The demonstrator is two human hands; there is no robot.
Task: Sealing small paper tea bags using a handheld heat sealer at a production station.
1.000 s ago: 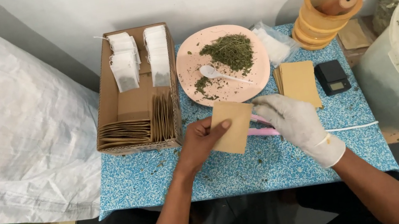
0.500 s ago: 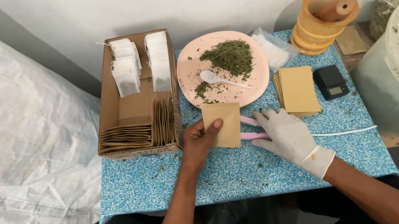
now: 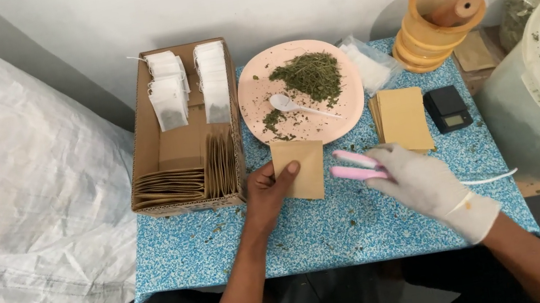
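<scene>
Holding a brown paper pouch (image 3: 300, 167) just below the pink plate (image 3: 352, 116), left hand (image 3: 268, 192) pinching it; gloved right hand (image 3: 415, 178) reaching for pink tongs (image 3: 354, 166), grip not yet clenched. Needing next: grasping them.

Bare left hand (image 3: 268, 194); right hand (image 3: 421, 181) in white, seemingly latex, glove.

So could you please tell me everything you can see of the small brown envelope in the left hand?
The brown envelope is a flat, plain rectangle that looks like kraft paper. It sits slightly tilted over the blue speckled table, just below the pink plate. The bare left hand holds its left edge, thumb on top. Nothing else touches it.
</scene>
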